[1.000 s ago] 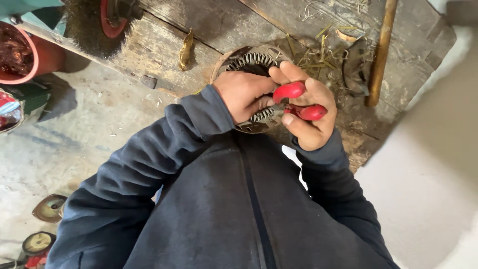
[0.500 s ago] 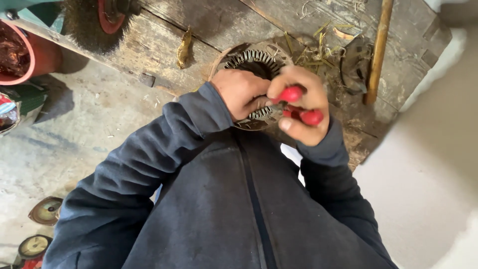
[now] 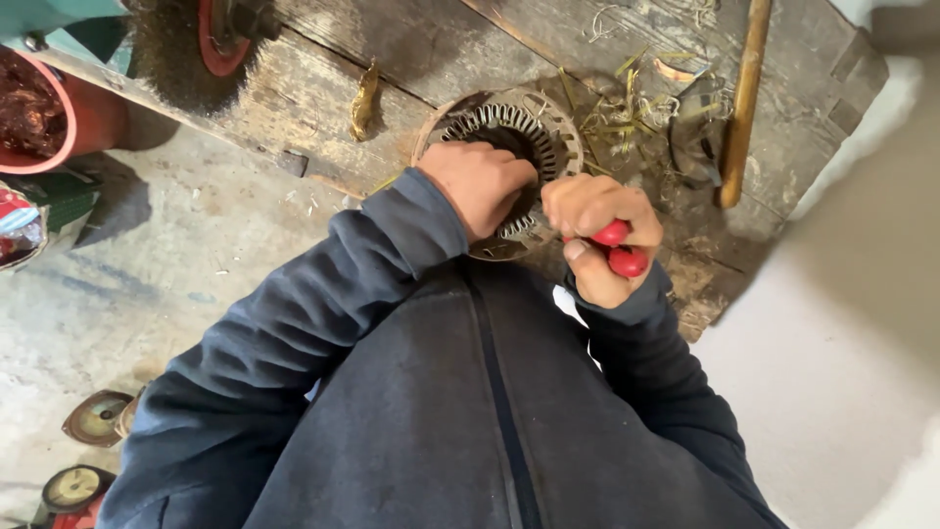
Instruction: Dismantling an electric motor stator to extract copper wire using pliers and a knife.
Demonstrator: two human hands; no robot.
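Both hands work at one round metal motor stator [image 3: 509, 127] with a ring of slots, lying on a worn wooden bench [image 3: 411, 49]. My left hand [image 3: 480, 186] curls closed over its near rim — gripping it. My right hand [image 3: 599, 235] is fisted around one pair of red-handled pliers [image 3: 619, 250], just beside the ring. Since a second ago my right hand has tightened, hiding more of the red handles. One wooden stick [image 3: 744, 98] lies to the right — one reddish bucket [image 3: 44, 113] far left.
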